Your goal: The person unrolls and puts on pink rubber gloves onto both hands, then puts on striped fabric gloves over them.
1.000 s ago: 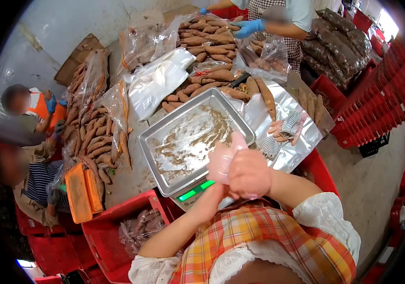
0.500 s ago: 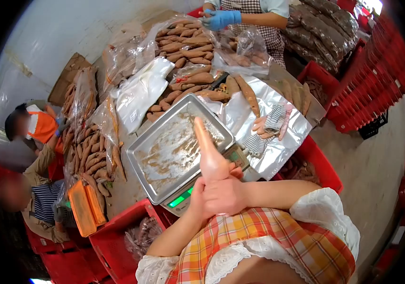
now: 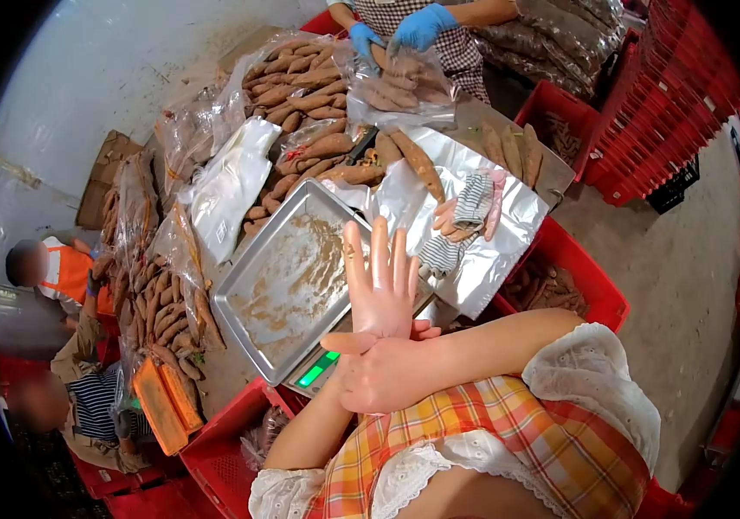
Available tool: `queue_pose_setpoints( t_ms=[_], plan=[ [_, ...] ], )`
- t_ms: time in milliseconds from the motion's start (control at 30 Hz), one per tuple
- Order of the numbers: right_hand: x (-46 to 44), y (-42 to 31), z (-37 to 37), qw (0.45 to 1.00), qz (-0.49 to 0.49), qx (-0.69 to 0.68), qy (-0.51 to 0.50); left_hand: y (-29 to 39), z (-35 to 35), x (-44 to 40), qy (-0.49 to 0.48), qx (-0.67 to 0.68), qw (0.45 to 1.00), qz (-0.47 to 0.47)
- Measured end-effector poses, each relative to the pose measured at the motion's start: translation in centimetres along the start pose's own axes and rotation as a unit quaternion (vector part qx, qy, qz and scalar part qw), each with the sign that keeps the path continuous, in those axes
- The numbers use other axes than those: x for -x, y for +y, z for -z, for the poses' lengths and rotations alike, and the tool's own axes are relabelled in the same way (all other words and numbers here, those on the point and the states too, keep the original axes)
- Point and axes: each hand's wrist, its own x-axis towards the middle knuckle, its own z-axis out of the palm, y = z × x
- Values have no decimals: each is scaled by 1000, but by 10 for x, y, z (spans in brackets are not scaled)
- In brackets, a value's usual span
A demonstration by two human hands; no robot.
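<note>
Over the near edge of the scale (image 3: 314, 370), in the head view, the left hand (image 3: 383, 298) is held up, fingers fanned, covered by a thin, shiny glove (image 3: 387, 318). The right hand (image 3: 379, 379) is clasped round the left wrist; the glove's cuff is hidden. Half a second ago the gloved fingers were bunched; now they are spread, so the glove seems well drawn on. Striped gloves (image 3: 474, 203) are laid on a silver sheet (image 3: 513, 229). Beyond, a bag (image 3: 405, 92) is now touched by a co-worker's blue-gloved hands (image 3: 423, 26).

A thin, glossy, pinkish glove (image 3: 385, 304) covers the left hand (image 3: 378, 318), its fingers spread and extended.
</note>
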Motion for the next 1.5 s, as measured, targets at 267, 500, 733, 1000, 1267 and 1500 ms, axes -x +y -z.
queue_pose_setpoints(
  t_ms=[267,500,733,1000,1267,1500],
  plan=[
    [32,15,17,992,-109,-20,66,24,87,71,48,-309,913,261],
    [57,12,14,904,-361,-201,107,49,19,57,-16,-491,867,88],
    [97,32,20,902,-312,-271,123,42,21,58,4,-534,843,58],
    [240,168,29,668,-676,10,311,42,17,65,51,-472,871,126],
    [238,216,59,629,-735,53,248,57,8,63,-36,-526,839,135],
    [169,163,124,740,-522,-60,419,59,3,63,68,-261,956,113]
  ],
)
